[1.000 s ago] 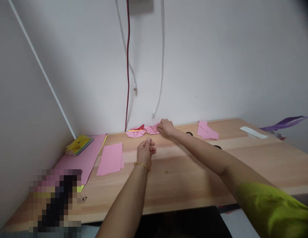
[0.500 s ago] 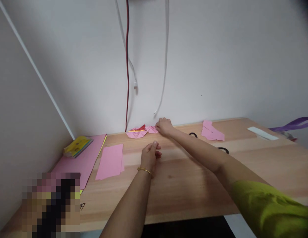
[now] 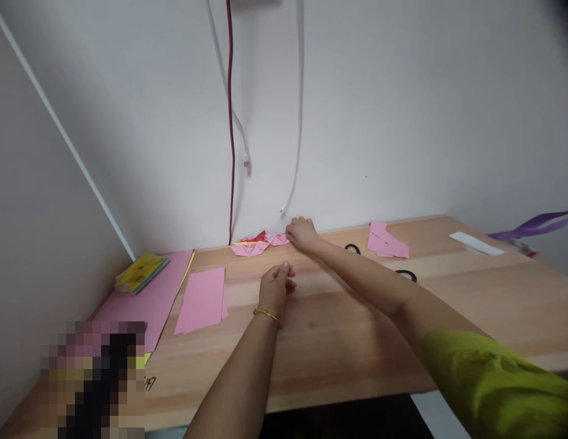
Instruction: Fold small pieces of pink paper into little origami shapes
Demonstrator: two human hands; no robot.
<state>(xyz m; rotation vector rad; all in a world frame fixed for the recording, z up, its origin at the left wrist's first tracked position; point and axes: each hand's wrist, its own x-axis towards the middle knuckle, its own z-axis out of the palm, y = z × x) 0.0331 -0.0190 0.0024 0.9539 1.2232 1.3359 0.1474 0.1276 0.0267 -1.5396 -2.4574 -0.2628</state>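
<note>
At the back of the wooden table [image 3: 320, 360], close to the wall, my right hand [image 3: 302, 235] is closed over the right end of a row of folded pink paper pieces [image 3: 277, 239]. Its fingertips hide that end of the paper. The left part of the row carries a red and yellow folded bit [image 3: 257, 238]. My left hand [image 3: 275, 286], with a gold bracelet [image 3: 266, 314] at the wrist, rests nearer on the table, thumb apart from half-bent fingers and nothing between them. Left of it lie flat pink paper rectangles [image 3: 201, 300].
Scissors with black handles [image 3: 406, 275] lie partly hidden under my right forearm. Pink cut scraps [image 3: 385, 241] and a white strip [image 3: 476, 243] are to the right. A yellow packet [image 3: 141, 272] sits on large pink sheets [image 3: 169, 299]. Cables [image 3: 230, 122] hang down the wall.
The view has shifted slightly, so everything sits a little further left. Both hands keep nearly the same pose and place beside the papers.
</note>
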